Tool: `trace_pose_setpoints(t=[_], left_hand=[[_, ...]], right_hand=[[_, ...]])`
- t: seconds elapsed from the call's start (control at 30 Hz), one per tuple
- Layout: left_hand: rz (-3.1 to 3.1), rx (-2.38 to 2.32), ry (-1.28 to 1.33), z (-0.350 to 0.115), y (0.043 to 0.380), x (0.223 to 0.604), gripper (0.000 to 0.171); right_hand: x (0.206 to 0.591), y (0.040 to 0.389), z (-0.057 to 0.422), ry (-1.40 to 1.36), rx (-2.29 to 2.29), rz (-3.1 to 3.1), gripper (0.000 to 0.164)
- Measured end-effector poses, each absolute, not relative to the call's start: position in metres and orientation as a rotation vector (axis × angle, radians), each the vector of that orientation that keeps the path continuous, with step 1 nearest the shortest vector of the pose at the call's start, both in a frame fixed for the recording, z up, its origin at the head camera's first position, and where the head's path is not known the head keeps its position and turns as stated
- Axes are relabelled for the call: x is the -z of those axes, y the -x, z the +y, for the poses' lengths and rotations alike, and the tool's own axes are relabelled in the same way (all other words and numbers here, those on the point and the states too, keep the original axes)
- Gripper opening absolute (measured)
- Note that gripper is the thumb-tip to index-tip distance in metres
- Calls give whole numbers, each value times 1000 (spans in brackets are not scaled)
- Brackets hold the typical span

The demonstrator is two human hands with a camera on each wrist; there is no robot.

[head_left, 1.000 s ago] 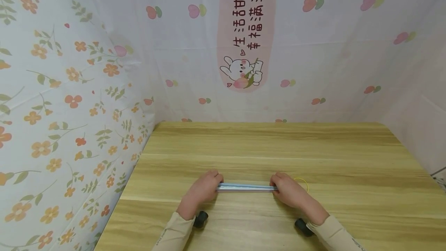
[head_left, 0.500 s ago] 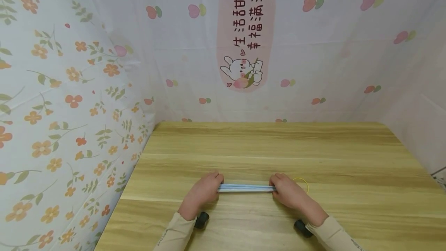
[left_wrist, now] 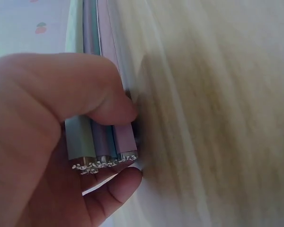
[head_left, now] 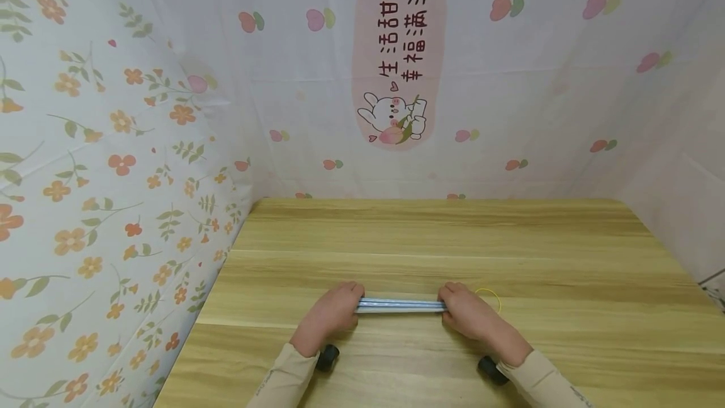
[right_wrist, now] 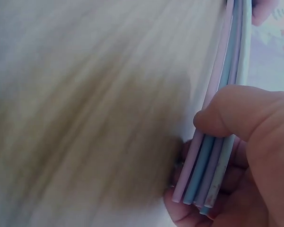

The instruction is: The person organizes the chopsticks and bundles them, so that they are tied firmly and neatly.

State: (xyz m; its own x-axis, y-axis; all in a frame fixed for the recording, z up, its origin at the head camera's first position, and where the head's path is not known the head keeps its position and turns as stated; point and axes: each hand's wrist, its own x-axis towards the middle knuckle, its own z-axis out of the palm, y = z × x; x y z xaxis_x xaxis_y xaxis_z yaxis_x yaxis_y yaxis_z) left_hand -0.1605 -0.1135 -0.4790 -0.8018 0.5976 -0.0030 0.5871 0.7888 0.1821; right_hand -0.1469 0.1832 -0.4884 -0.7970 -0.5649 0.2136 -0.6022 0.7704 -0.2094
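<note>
A bundle of pastel chopsticks point(head_left: 402, 305) spans the gap between both hands, held level above or on the table; I cannot tell which. Its thick ends, with silvery tips, are in the left hand point(head_left: 333, 311), thumb across the pink, purple and green chopsticks point(left_wrist: 80, 137) and fingers behind. The right hand point(head_left: 469, 311) grips the thinner round ends, its thumb pressing over the pink, blue, purple and pale green chopsticks point(right_wrist: 206, 158). A thin yellow loop like a rubber band point(head_left: 490, 298) shows just beyond the right hand; part of it is hidden.
The wooden table point(head_left: 430, 238) stretches behind and to both sides of the hands. A printed cloth point(head_left: 317, 93) hangs at its back edge, and a flowered cloth point(head_left: 130, 206) along its left. Dark round devices point(head_left: 327, 357) sit at both wrists.
Both hands keep their grip and stay almost in place. The chopsticks between them have rolled or shifted slightly, so pink shows less and blue more in the head view.
</note>
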Motion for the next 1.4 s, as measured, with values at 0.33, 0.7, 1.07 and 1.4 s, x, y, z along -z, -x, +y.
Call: trace_pose_setpoints(t=[0.33, 0.7, 1.07, 1.4], left_hand=[[2878, -275, -951, -114, 161, 472, 23], [2875, -290, -919, -112, 159, 474, 20], [3093, -70, -1019, -109, 157, 482, 25], [3109, -22, -1123, -103, 155, 477, 25]], right_hand=[[475, 146, 184, -898, -637, -2998, 15], [475, 144, 182, -912, -632, -2965, 17], [476, 141, 179, -839, -543, -2942, 25], [478, 140, 179, -762, -416, -2870, 30]])
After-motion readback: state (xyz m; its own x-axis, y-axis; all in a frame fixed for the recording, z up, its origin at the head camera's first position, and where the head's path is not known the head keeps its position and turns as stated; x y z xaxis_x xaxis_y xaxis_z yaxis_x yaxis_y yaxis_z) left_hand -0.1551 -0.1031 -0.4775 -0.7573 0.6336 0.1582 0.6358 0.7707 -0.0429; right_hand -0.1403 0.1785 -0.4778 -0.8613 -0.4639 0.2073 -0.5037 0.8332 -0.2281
